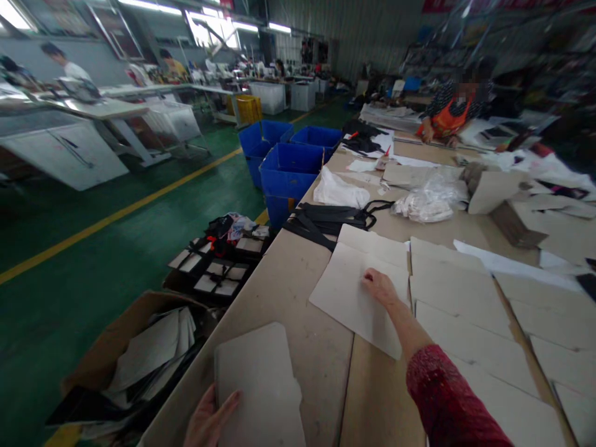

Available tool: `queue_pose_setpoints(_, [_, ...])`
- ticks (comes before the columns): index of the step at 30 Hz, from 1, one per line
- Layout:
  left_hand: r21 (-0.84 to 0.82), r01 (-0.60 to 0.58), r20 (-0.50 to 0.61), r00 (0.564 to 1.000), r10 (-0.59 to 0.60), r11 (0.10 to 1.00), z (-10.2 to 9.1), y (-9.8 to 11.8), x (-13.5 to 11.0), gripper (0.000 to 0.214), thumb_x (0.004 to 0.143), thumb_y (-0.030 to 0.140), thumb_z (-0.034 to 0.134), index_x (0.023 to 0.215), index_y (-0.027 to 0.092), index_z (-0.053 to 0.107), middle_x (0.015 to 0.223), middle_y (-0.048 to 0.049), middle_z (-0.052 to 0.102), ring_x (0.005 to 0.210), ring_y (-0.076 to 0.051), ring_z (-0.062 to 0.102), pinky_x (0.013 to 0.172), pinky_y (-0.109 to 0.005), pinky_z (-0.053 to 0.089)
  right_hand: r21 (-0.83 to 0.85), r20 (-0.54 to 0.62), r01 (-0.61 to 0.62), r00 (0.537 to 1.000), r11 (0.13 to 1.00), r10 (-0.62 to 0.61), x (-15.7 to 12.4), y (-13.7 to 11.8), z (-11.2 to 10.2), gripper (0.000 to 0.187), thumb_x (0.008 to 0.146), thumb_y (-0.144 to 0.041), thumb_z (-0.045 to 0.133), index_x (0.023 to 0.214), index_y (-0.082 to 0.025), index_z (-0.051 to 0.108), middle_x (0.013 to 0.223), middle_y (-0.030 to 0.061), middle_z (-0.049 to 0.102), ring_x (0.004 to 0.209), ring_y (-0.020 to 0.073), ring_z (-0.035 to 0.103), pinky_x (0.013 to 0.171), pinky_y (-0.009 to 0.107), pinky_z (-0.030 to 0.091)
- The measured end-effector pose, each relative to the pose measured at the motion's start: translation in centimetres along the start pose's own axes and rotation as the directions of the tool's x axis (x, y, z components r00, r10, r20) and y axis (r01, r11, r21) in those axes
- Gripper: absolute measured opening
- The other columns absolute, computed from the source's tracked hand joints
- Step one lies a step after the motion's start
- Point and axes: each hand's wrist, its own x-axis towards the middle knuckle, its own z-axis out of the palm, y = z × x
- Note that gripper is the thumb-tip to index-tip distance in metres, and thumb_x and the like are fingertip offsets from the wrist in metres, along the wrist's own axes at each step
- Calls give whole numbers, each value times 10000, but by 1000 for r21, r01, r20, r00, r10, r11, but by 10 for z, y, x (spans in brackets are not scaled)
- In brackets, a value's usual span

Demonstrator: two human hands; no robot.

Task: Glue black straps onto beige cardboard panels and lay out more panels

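Observation:
My left hand (209, 417) grips a stack of grey-beige cardboard sheets (258, 379) by its left edge, thumb lying on top. The stack is over the near left part of the table. My right hand (379, 285), in a red sleeve, is over a single cardboard sheet (349, 288) lying askew on the table. Its fingers are curled together close to the sheet's surface; whether something small is between them is hidden. To the right of that hand, overlapping cardboard sheets (470, 329) lie in rows.
Black straps (321, 220) and a white plastic bag (342, 189) lie farther up the table (288, 298). Blue bins (291, 180) stand beyond its left edge. Below that edge sits a cardboard box (125, 316) of sheets. A co-worker in an orange apron (451, 118) is across the table.

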Motion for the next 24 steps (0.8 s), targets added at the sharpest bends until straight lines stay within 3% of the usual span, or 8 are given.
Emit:
queue_pose_setpoints(3, [-35, -37, 48, 998, 38, 999, 1, -4, -3, 646, 534, 317, 884, 1093, 185, 587, 916, -85, 761, 749, -291, 724, 676, -383, 584, 14, -26, 52, 998, 999, -51, -19, -17, 6, 165, 813, -183, 540, 925, -153, 658, 1033, 154, 640, 1022, 257, 544, 882, 364, 394])
queue_pose_setpoints(5, [-47, -72, 72, 995, 76, 996, 0, -7, -2, 605, 555, 290, 874, 1075, 179, 586, 901, -85, 759, 702, -253, 715, 667, -361, 583, 65, 8, 108, 994, 992, -109, -46, -39, 22, 236, 860, -230, 494, 1018, -140, 644, 1111, 173, 619, 1065, 269, 535, 920, 388, 397])
queue_pose_setpoints(10, [-85, -103, 142, 983, 114, 991, -7, -14, 0, 589, 599, 259, 849, 1107, 170, 563, 935, -107, 753, 720, -250, 710, 687, -381, 584, 235, 232, 220, 933, 947, -274, -162, -111, 84, 283, 870, -360, 532, 1067, -197, 654, 917, 55, 684, 800, 186, 636, 741, 285, 508])
queue_pose_setpoints(14, [-98, -118, 156, 979, 132, 988, -9, -17, -1, 589, 606, 254, 843, 1114, 169, 559, 922, -99, 752, 722, -250, 705, 688, -384, 578, 223, 269, 153, 940, 963, -211, -235, -142, 115, 250, 889, -338, 512, 1001, -178, 668, 1013, 117, 652, 914, 239, 641, 839, 350, 516])
queue_pose_setpoints(20, [-111, -154, 108, 980, 166, 982, -8, -22, 0, 579, 594, 272, 850, 1088, 162, 568, 882, -69, 746, 683, -213, 691, 657, -324, 561, 199, 65, 143, 985, 970, -158, -281, -145, 121, 379, 879, -281, 506, 1221, -146, 599, 1255, 190, 558, 1183, 321, 525, 991, 463, 442])
queue_pose_setpoints(24, [-113, -133, 119, 982, 146, 985, -8, -20, -1, 559, 618, 305, 840, 1082, 159, 565, 867, -70, 745, 674, -212, 689, 661, -338, 565, 300, 40, 104, 992, 948, -122, -293, -154, 118, 213, 920, -324, 478, 946, -213, 658, 1057, 125, 649, 995, 278, 600, 893, 424, 464])
